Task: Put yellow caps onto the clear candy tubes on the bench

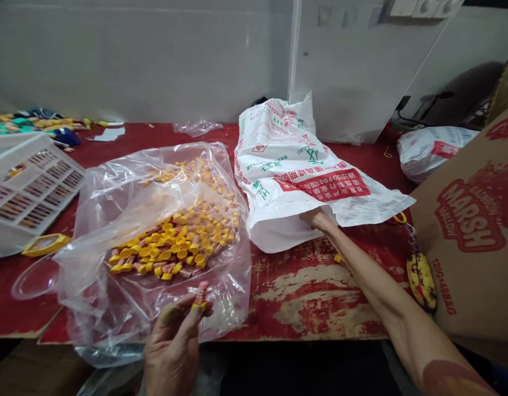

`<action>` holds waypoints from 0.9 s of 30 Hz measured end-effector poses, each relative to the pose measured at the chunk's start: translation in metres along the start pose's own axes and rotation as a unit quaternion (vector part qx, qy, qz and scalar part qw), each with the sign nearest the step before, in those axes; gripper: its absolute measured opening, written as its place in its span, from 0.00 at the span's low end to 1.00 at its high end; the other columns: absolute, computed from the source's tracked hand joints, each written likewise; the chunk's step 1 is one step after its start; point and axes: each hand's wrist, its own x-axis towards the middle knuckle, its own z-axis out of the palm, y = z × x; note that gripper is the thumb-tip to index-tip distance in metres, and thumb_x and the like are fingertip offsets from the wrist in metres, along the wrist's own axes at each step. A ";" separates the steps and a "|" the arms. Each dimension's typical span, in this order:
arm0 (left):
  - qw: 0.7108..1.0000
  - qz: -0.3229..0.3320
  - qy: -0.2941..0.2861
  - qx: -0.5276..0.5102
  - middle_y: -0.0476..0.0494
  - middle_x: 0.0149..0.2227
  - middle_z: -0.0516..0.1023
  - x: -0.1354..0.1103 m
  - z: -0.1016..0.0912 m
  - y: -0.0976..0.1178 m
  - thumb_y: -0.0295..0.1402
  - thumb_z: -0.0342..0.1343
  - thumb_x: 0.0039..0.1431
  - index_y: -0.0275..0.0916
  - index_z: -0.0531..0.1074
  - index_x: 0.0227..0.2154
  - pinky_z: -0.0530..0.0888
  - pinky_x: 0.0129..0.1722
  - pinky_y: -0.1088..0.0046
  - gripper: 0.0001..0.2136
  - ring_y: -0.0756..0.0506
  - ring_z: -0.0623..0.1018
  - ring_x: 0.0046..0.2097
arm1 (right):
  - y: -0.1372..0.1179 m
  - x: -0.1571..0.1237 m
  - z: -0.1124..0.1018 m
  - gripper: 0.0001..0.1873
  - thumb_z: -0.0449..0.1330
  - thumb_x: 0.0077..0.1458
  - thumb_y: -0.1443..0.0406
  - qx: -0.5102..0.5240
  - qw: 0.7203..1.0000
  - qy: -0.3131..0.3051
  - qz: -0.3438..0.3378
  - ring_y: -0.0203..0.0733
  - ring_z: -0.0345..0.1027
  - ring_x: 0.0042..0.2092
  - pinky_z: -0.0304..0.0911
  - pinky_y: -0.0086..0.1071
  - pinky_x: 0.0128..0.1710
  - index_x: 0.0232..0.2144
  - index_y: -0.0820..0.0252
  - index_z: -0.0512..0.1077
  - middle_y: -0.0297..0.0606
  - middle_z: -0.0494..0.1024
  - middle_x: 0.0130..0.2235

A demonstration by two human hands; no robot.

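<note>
Seemingly reaching into the white sack point(285, 159) with right grip point(314, 218) (cannot tell its state), pinching a yellow-based piece point(202, 294) in left grip point(175, 335), and probably needing a snag-free withdrawal.

The cardboard carton point(476, 269) at the right bore the clearest lettering: "MARSH" in large capitals across a red badge point(470, 217), with "MALLOW" in smaller letters beside it. A curved word above looked like "RAINBOW", though it was too blurred to be sure. Along the carton's near left edge ran "120G×48BAG" in red. On the white sack point(274, 151), a red panel point(326, 187) carried two lines of pale Chinese characters, the lower one including "ISO9001". More Chinese characters stood around it in red and green, mostly too creased to read. The smaller white bag point(433, 146) behind the carton showed a red patch point(446, 149) with illegible pale marks.
</note>
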 end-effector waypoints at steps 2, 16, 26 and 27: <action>0.995 -0.048 -0.068 -0.049 0.48 0.36 0.78 -0.018 0.016 -0.004 0.35 0.69 0.39 0.41 0.75 0.32 0.74 0.37 0.75 0.15 0.47 0.76 0.37 | 0.002 -0.031 -0.001 0.15 0.57 0.50 0.63 0.062 0.998 -0.013 0.010 0.39 0.68 0.23 0.62 0.30 0.24 0.40 0.65 0.69 0.36 0.74 0.24; 0.967 -0.096 -0.231 -0.037 0.49 0.33 0.75 -0.073 0.077 -0.051 0.30 0.66 0.45 0.39 0.75 0.32 0.72 0.39 0.76 0.10 0.50 0.74 0.36 | 0.008 -0.213 0.013 0.14 0.66 0.47 0.60 0.403 0.912 -0.075 -0.005 0.35 0.67 0.34 0.64 0.30 0.34 0.33 0.57 0.65 0.33 0.73 0.36; 0.964 -0.079 -0.243 0.070 0.43 0.45 0.77 -0.102 0.086 -0.064 0.37 0.55 0.57 0.39 0.75 0.44 0.68 0.51 0.69 0.14 0.43 0.74 0.48 | 0.015 -0.231 0.029 0.07 0.57 0.56 0.65 0.226 0.960 -0.080 -0.147 0.38 0.66 0.39 0.62 0.31 0.38 0.39 0.58 0.70 0.37 0.71 0.38; 0.965 -0.083 -0.240 0.073 0.43 0.45 0.77 -0.104 0.087 -0.067 0.37 0.55 0.56 0.39 0.75 0.44 0.67 0.51 0.69 0.14 0.43 0.74 0.49 | 0.017 -0.234 0.034 0.07 0.56 0.57 0.66 0.215 0.962 -0.061 -0.159 0.38 0.66 0.40 0.62 0.31 0.39 0.39 0.58 0.70 0.37 0.71 0.38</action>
